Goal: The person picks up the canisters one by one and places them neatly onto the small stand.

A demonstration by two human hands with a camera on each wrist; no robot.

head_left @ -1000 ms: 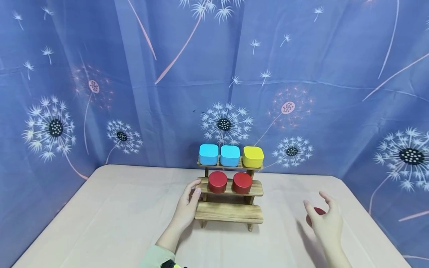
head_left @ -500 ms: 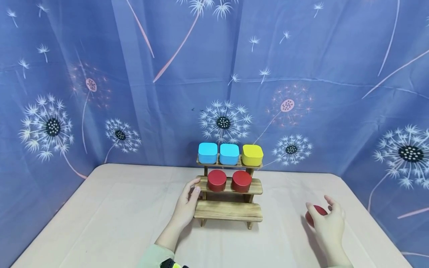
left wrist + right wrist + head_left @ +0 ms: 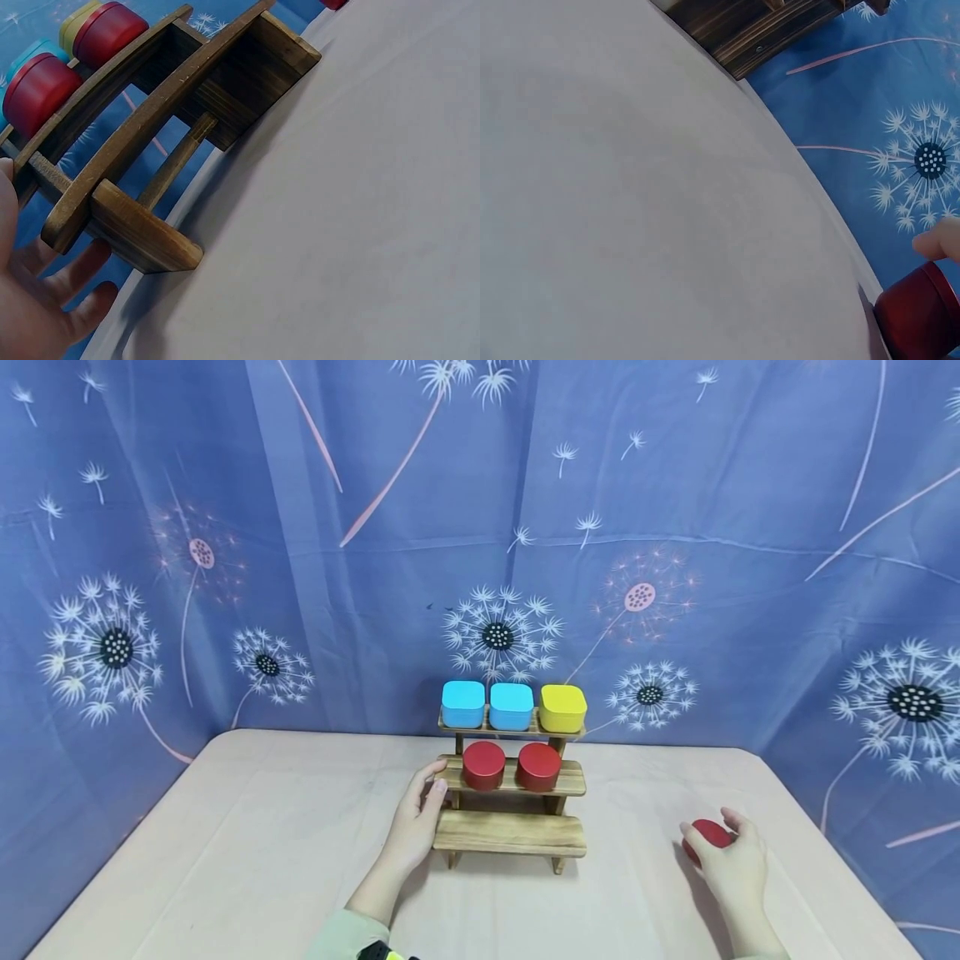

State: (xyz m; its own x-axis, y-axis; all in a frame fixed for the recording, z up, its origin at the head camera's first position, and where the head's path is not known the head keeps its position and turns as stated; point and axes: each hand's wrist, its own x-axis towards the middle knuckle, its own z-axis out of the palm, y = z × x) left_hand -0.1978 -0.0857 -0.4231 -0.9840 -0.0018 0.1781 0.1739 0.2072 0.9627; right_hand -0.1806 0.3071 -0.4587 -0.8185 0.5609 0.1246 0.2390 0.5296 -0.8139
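A three-tier wooden display stand point(image 3: 510, 833) stands at mid-table. My left hand point(image 3: 411, 827) holds its left end, thumb at the middle tier; in the left wrist view the fingers point(image 3: 94, 304) reach behind the lower side. Two red round tins point(image 3: 483, 766) sit on the middle tier. On the top tier are two light-blue square tins point(image 3: 463, 704) and a yellow one point(image 3: 563, 708). To the right, my right hand point(image 3: 735, 868) has thumb and fingers around a third red round tin point(image 3: 708, 835) at the table. Its side shows in the right wrist view below a fingertip point(image 3: 937, 240).
The bottom tier's bare planks face the person. A pale cloth point(image 3: 247, 860) covers the table. Blue curtains point(image 3: 360, 610) with dandelion prints hang close behind the table and along both sides.
My right hand has lowered and drawn in around the red round tin at the right. My left hand stays at the stand, and the tins on the tiers keep their places.
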